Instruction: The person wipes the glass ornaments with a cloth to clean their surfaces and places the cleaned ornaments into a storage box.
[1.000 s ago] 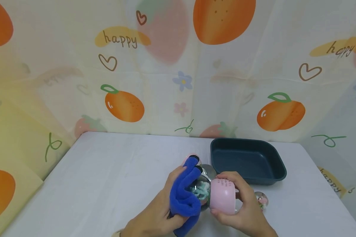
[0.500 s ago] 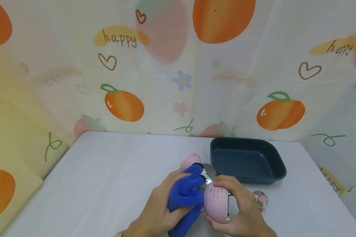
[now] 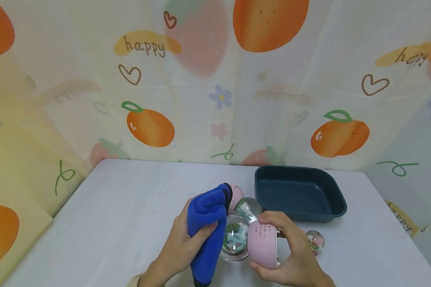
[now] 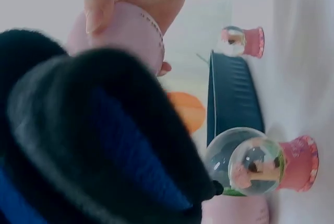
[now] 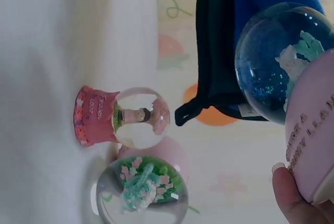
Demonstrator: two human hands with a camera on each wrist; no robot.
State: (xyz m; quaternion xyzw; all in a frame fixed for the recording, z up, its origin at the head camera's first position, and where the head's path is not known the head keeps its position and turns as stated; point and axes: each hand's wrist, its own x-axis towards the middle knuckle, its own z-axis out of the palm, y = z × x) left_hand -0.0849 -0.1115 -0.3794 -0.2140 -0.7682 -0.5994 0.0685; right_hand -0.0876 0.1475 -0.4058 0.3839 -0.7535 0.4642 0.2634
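My right hand (image 3: 291,249) grips the pink base (image 3: 262,245) of a large snow globe, tipped sideways with its glass ball (image 3: 234,237) toward the left. Inside the glass are pale teal and white figures; glitter shows in the right wrist view. My left hand (image 3: 177,241) holds a folded blue cloth (image 3: 208,229) with dark edging, beside the glass. Whether cloth and glass touch, I cannot tell. Most left fingers are hidden behind the cloth. In the left wrist view, the dark-edged cloth (image 4: 120,140) covers much of the picture, with the pink base (image 4: 125,33) beyond.
Behind the hands lies another large snow globe (image 5: 146,192) with a pink base. A small snow globe (image 5: 96,117) with a deep pink base stands near it. Another small globe (image 3: 315,242) is right of my right hand. A dark blue tray (image 3: 299,193) sits at the back right.
The blue cloth was against the glass; my left hand has drawn it left, uncovering the ball. My right hand has turned the pink base slightly and still holds it.
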